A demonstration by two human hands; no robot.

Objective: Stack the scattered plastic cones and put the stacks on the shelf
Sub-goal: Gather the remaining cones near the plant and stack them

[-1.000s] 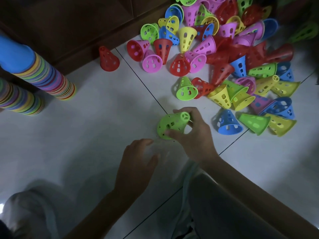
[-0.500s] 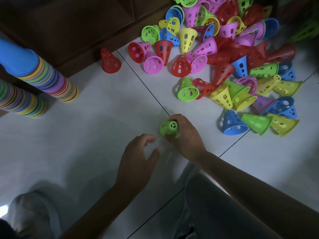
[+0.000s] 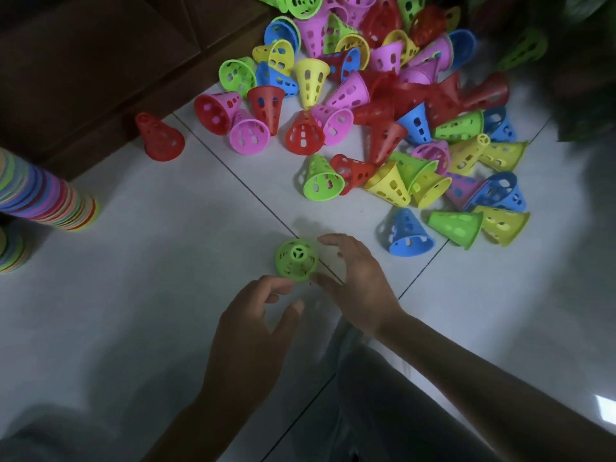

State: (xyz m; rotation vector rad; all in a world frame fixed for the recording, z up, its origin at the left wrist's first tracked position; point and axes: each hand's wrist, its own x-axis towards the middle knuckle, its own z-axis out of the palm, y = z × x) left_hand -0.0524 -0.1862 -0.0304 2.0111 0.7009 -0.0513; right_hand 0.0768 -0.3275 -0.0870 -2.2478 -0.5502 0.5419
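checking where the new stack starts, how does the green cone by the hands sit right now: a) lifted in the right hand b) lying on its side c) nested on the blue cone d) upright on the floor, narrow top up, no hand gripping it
d: the green cone stands on the floor tiles with its narrow top facing the camera, and the right hand and left hand are open beside it.

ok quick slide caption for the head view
Green cone upright on the floor between two open hands, beside a heap of cones.
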